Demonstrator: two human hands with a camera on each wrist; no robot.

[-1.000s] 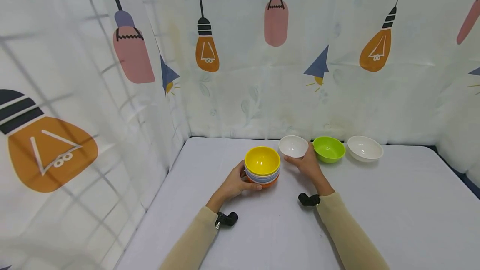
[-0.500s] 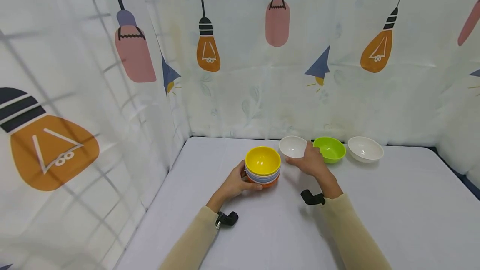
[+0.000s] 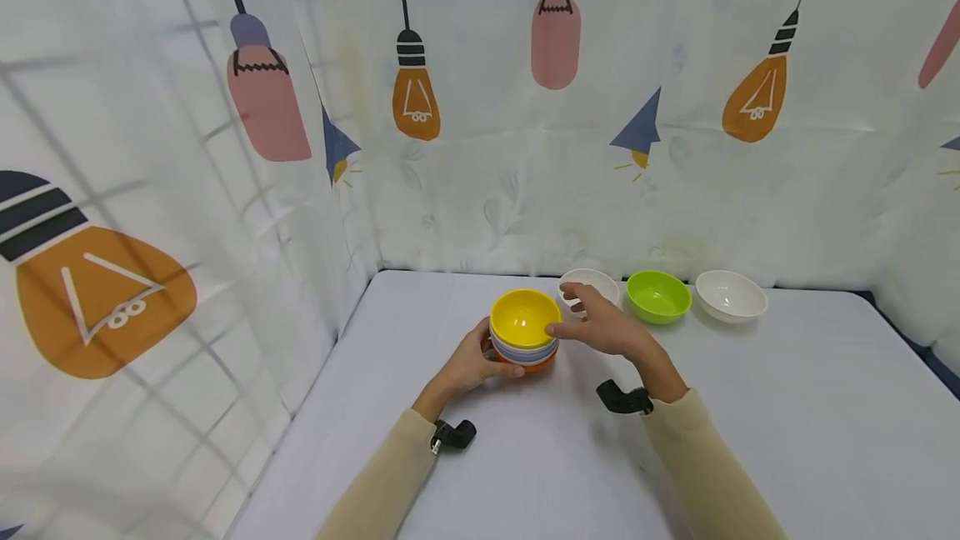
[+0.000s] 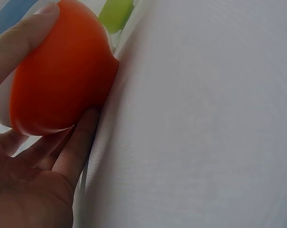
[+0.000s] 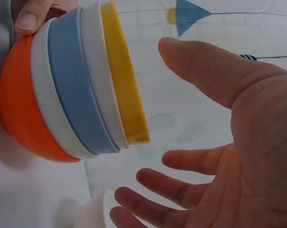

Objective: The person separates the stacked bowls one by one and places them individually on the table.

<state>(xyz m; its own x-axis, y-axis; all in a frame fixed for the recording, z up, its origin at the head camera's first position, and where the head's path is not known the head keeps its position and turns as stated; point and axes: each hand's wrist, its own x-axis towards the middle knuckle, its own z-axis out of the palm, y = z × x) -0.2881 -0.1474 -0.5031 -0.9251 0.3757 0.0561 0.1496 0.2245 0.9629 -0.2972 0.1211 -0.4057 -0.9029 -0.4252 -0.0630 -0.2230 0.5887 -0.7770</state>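
Note:
A stack of nested bowls stands on the table, its bottom orange bowl (image 4: 62, 80) held by my left hand (image 3: 472, 359) with the thumb on the near side and fingers around the far left. Above the orange one come a white bowl (image 5: 42, 80), a blue bowl (image 5: 76, 80), another white bowl (image 5: 101, 71) and, on top, a yellow bowl (image 3: 523, 319). My right hand (image 3: 606, 329) hovers at the stack's right, thumb and fingers spread and nothing between them. In the head view its thumb tip overlaps the yellow rim.
Along the back edge of the white-covered table (image 3: 787, 423) stand a white bowl (image 3: 606, 283), partly behind my right hand, a green bowl (image 3: 658, 297) and a wider white bowl (image 3: 731, 297). A printed curtain (image 3: 480, 190) hangs right behind them, and another stretch borders the left side.
My right hand has left its place between the back-row white and green bowls and come left and up to the yellow bowl, fingers spreading. The left hand and the stack stay put.

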